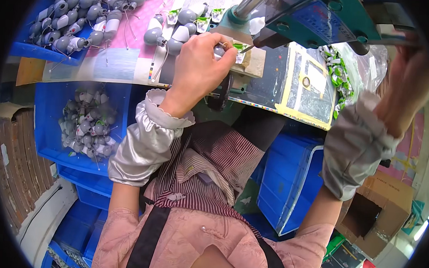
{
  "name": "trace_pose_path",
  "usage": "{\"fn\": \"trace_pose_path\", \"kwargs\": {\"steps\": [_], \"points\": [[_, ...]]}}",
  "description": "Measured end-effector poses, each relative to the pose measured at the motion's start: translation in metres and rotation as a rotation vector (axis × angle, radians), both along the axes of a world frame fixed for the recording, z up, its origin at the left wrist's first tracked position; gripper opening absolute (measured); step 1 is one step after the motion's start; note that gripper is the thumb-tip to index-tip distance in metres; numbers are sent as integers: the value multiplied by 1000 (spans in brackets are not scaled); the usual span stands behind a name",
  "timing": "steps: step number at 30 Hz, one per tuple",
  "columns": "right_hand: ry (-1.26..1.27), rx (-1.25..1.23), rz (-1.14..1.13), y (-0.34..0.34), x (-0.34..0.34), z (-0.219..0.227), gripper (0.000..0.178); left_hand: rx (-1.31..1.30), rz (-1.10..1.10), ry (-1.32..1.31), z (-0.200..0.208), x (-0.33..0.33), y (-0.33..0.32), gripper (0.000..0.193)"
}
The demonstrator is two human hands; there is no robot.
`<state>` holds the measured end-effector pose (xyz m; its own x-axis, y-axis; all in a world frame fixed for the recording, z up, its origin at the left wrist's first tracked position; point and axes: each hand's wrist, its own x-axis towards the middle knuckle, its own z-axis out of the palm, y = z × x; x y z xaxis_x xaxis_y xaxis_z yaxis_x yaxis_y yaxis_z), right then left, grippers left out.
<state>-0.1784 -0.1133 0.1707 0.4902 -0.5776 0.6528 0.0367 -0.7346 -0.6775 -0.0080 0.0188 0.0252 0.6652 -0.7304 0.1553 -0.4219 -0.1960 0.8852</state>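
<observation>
Setting: a crowded workbench point(131, 65) is seen from above, with blue crates point(289, 180) stacked beneath it and a cardboard box point(379, 208) at the lower right.
Press: a teal bench press point(315, 18) is mounted at the top centre, its steel column rising out of view.
Left hand: the left hand point(198, 66) is curled over the small block under the press, fingers closed in a pinch on a small grey part point(220, 50) with a green tip point(238, 47).
Part position: the grey part is held right at the press base, just beside the press head.
Right hand: the right hand point(411, 75) is raised at the far right edge, wrapped around the press lever point(391, 42); how tightly it is gripped cannot be told, as it is blurred.
Sleeves: silver sleeve covers point(145, 140) are worn over both forearms.
Loose parts: grey bulb-shaped pieces point(173, 31) are scattered on the bench just left of the left hand.
Upper tray: a blue tray point(26, 49) at the top left is filled with more of the grey pieces.
Lower bin: a blue bin point(51, 141) below the bench holds a further heap.
Bag: a clear bag of green-and-white bits point(339, 77) is lying right of the press.
</observation>
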Motion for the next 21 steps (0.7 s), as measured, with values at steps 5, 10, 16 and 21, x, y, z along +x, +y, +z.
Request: {"fn": "trace_pose_path", "kwargs": {"steps": [5,10,16,21], "points": [[269,-585,-297,-25,-45,59,15,-61,-89,-77,-4,-12,-13,23],[461,-1095,-46,28,-52,39,34,-71,-67,-153,-7,-13,-7,18],[507,-1251,-66,34,-55,1,24,-131,-81,-120,-12,-8,-1,14],[447,-1210,-31,26,-58,12,37,-193,-135,-207,-17,-7,-6,13]]}}
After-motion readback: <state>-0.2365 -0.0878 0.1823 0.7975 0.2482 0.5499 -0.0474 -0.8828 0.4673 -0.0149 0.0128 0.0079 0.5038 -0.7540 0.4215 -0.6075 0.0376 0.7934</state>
